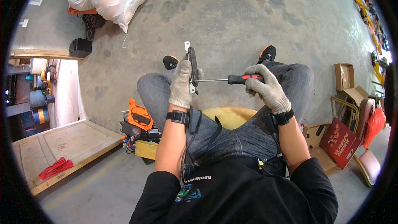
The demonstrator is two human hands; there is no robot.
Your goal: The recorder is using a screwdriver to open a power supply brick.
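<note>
Stained concrete floor, rumpled white bags ahead-left, cardboard box right; knit-gloved left fingers clasp slim dark part, right fingers wrap screwdriver.

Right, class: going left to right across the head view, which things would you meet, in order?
Red cloth, orange casing, left gloved hand, screwdriver shaft, right gloved hand, red bag.

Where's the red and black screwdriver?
In the head view, the screwdriver is near the middle, gripped in the right hand, its shaft pointing left at the dark part in the left hand.
</note>
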